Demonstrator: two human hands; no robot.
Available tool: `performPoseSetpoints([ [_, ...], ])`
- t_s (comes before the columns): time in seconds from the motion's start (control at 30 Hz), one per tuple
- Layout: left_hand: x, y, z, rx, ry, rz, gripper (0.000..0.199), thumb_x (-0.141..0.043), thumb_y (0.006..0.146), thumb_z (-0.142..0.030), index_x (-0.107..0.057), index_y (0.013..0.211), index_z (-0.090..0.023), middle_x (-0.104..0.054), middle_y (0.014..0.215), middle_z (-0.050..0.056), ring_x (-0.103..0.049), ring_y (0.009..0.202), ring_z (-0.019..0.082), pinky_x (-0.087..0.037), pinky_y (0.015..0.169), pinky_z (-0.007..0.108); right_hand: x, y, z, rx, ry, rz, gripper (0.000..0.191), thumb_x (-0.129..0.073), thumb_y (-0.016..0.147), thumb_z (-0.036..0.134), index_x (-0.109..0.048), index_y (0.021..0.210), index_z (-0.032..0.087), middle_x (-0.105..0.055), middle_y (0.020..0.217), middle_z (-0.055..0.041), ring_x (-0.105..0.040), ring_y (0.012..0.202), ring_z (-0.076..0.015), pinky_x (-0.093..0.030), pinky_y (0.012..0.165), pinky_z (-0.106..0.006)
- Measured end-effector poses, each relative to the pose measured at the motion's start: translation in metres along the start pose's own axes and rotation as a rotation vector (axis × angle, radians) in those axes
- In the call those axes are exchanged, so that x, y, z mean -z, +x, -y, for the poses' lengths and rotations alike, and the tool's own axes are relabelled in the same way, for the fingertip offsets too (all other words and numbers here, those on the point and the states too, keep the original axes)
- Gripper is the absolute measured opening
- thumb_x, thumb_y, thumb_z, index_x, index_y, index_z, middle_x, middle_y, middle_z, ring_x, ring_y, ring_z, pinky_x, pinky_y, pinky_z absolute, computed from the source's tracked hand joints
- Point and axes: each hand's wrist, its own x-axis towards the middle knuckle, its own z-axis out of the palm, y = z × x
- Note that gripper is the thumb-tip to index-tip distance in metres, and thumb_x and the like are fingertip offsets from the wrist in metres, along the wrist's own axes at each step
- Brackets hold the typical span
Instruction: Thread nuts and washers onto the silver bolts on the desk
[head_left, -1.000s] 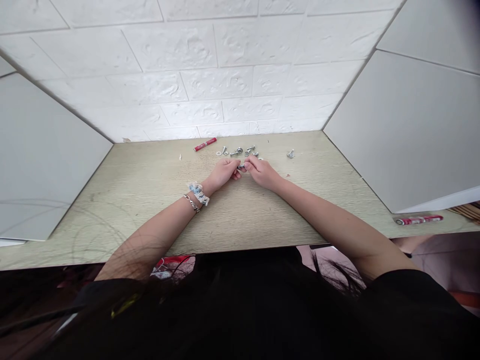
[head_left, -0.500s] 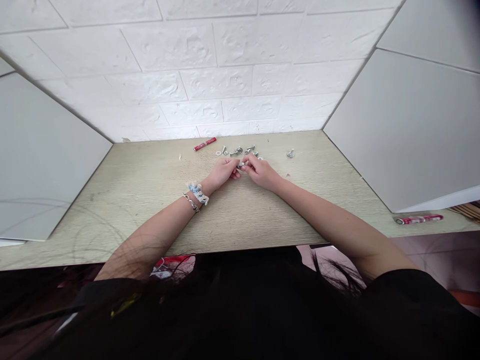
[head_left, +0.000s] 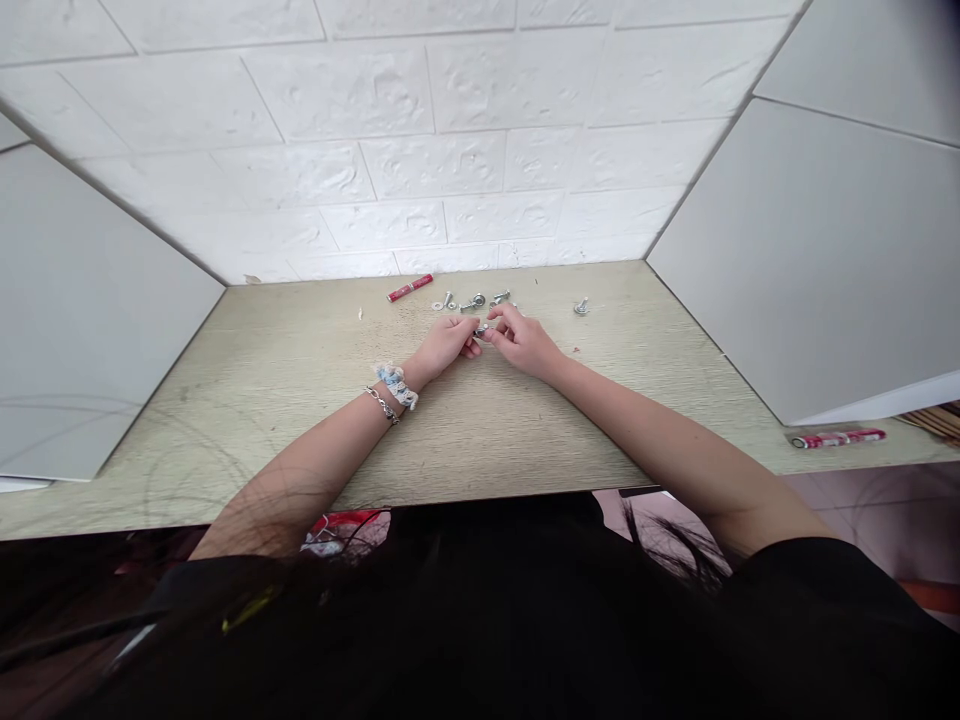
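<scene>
Between my hands is a small silvery metal piece, apparently a bolt (head_left: 481, 330). My left hand (head_left: 447, 345) pinches it between thumb and fingers. From the other side, my right hand (head_left: 525, 345) touches its end with the thumb, the index finger lifted and bent above it. Just beyond my fingers lie several loose bolts, nuts and washers, among them a bolt with a nut (head_left: 478, 300), an upright bolt (head_left: 448, 298) and a flat washer (head_left: 437, 306). Another bolt with a washer (head_left: 581, 307) stands apart to the right.
A red tube (head_left: 410, 288) lies near the white brick-patterned wall (head_left: 472, 165). A second red tube (head_left: 840, 438) rests at the table's right edge. Grey panels (head_left: 825, 250) border the wooden table (head_left: 480, 440) on both sides.
My right index finger has lifted and opened slightly away from the metal piece. My left hand has hardly moved.
</scene>
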Motion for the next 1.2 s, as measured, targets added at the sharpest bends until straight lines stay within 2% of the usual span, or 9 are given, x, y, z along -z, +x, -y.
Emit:
performPoseSetpoints([
  [0.13, -0.0005, 0.0009, 0.0012, 0.003, 0.015, -0.006, 0.036, -0.045, 0.090, -0.020, -0.047, 0.054, -0.016, -0.056, 0.049, -0.002, -0.054, 0.048, 0.006, -0.043, 0.051, 0.015, 0.0005, 0.0013, -0.0009, 0.021, -0.022, 0.023, 0.026, -0.043, 0.089, 0.042, -0.054, 0.091, 0.019, -0.059, 0.068, -0.0005, -0.051, 0.064, -0.0155, -0.038, 0.065, -0.029],
  [0.2, -0.0009, 0.0009, 0.0009, 0.005, 0.018, -0.004, 0.036, -0.045, 0.090, -0.021, -0.048, 0.055, -0.016, -0.057, 0.050, -0.001, -0.054, 0.048, 0.006, -0.043, 0.051, 0.015, 0.0011, 0.0015, -0.0013, 0.037, -0.001, 0.016, 0.033, -0.035, 0.093, 0.044, -0.054, 0.084, 0.019, -0.062, 0.074, -0.0032, -0.054, 0.069, -0.0161, -0.039, 0.069, -0.029],
  [0.27, -0.0012, 0.0007, 0.0005, 0.004, 0.014, -0.005, 0.035, -0.045, 0.090, -0.021, -0.049, 0.055, -0.015, -0.057, 0.050, -0.001, -0.053, 0.047, 0.006, -0.043, 0.050, 0.015, 0.0011, 0.0014, -0.0018, 0.042, 0.030, 0.007, 0.033, -0.035, 0.093, 0.046, -0.054, 0.091, 0.019, -0.065, 0.079, -0.0039, -0.056, 0.073, -0.0166, -0.040, 0.071, -0.029],
  [0.37, -0.0010, 0.0007, 0.0005, 0.002, 0.008, -0.009, 0.035, -0.046, 0.089, -0.020, -0.048, 0.055, -0.016, -0.055, 0.048, -0.002, -0.052, 0.046, 0.006, -0.043, 0.050, 0.015, 0.0005, 0.0013, -0.0023, 0.024, 0.018, 0.022, 0.031, -0.045, 0.089, 0.043, -0.052, 0.106, 0.019, -0.062, 0.073, -0.0008, -0.056, 0.069, -0.0168, -0.040, 0.069, -0.029],
  [0.57, -0.0003, 0.0009, 0.0019, 0.002, 0.032, 0.001, 0.034, -0.045, 0.090, -0.021, -0.051, 0.057, -0.015, -0.056, 0.049, -0.002, -0.053, 0.046, 0.006, -0.043, 0.049, 0.015, 0.0011, 0.0017, -0.0011, 0.038, 0.000, 0.031, 0.032, -0.036, 0.092, 0.042, -0.055, 0.087, 0.018, -0.063, 0.076, -0.0037, -0.055, 0.071, -0.0161, -0.040, 0.069, -0.029],
  [0.73, -0.0012, -0.0002, 0.0003, 0.008, 0.013, -0.006, 0.033, -0.046, 0.089, -0.020, -0.049, 0.056, -0.016, -0.050, 0.046, -0.004, -0.057, 0.048, 0.007, -0.042, 0.046, 0.015, 0.0005, 0.0012, -0.0013, 0.032, 0.005, 0.041, 0.034, -0.049, 0.086, 0.039, -0.051, 0.114, 0.019, -0.060, 0.072, 0.0006, -0.054, 0.064, -0.0157, -0.039, 0.065, -0.028],
  [0.93, -0.0025, -0.0018, -0.0026, 0.033, 0.041, -0.010, 0.032, -0.044, 0.091, -0.021, -0.051, 0.060, -0.016, -0.054, 0.047, -0.003, -0.057, 0.046, 0.008, -0.042, 0.044, 0.015, 0.0007, 0.0017, -0.0033, 0.063, 0.003, 0.043, 0.030, -0.039, 0.092, 0.042, -0.056, 0.091, 0.018, -0.062, 0.074, -0.0026, -0.055, 0.070, -0.0161, -0.040, 0.069, -0.029],
  [1.1, -0.0024, -0.0013, -0.0011, 0.000, 0.022, -0.006, 0.032, -0.046, 0.089, -0.019, -0.050, 0.058, -0.015, -0.050, 0.046, -0.004, -0.059, 0.048, 0.008, -0.042, 0.044, 0.015, 0.0000, 0.0015, -0.0037, 0.039, 0.006, 0.033, 0.031, -0.048, 0.088, 0.043, -0.053, 0.108, 0.019, -0.060, 0.073, 0.0003, -0.054, 0.067, -0.0157, -0.040, 0.067, -0.028],
  [1.2, -0.0026, -0.0009, -0.0008, 0.005, 0.019, -0.013, 0.032, -0.045, 0.089, -0.019, -0.051, 0.058, -0.015, -0.049, 0.046, -0.005, -0.059, 0.048, 0.008, -0.042, 0.045, 0.015, 0.0000, 0.0015, -0.0029, 0.056, -0.021, 0.036, 0.026, -0.045, 0.089, 0.041, -0.055, 0.098, 0.018, -0.059, 0.072, -0.0005, -0.053, 0.066, -0.0154, -0.039, 0.066, -0.029],
])
